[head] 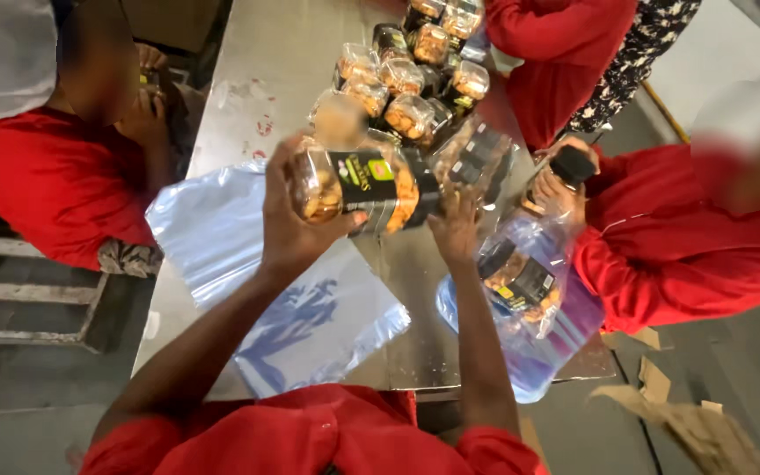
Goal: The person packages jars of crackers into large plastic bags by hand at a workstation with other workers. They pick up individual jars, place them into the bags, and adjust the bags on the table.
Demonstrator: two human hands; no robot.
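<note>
My left hand grips a clear plastic jar of golden snacks with a black and green label, held on its side above the steel table. My right hand touches the jar's black-lidded end from below. A stack of clear plastic bags lies flat on the table under my left forearm. To the right, a clear bag holds labelled jars of the same kind.
Several more jars stand clustered at the table's far end. A person in red sits at the left. Another in red at the right holds a black-lidded jar. A third stands at the far end. Cardboard scraps lie on the floor.
</note>
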